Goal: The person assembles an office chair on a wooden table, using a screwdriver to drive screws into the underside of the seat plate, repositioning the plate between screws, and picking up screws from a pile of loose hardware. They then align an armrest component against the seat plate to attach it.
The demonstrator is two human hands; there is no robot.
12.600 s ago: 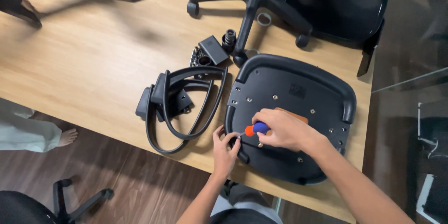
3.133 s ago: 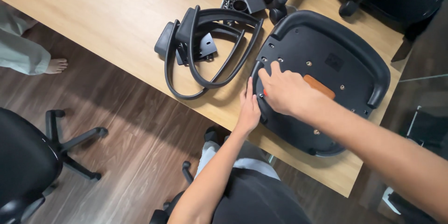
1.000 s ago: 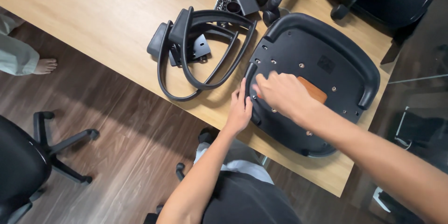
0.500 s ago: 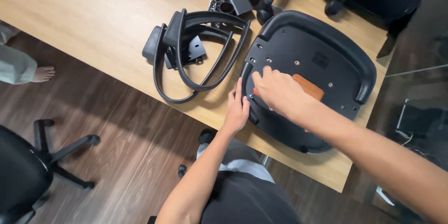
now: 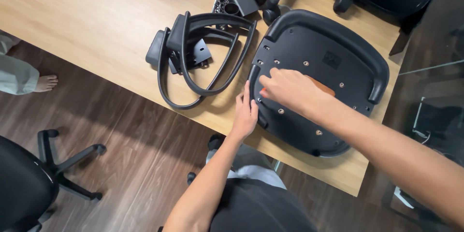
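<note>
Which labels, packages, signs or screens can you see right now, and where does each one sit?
Small dark rectangular label: on the underside of the black plastic chair seat pan, toward its far right; print too small to make out.
Orange-brown rectangular patch: flat on the seat pan, partly hidden behind the right hand; whether it is a label is unclear.
No packages, signs or screens in view.

Left hand steadies black seat pan edge; right hand fisted on its underside.
</note>
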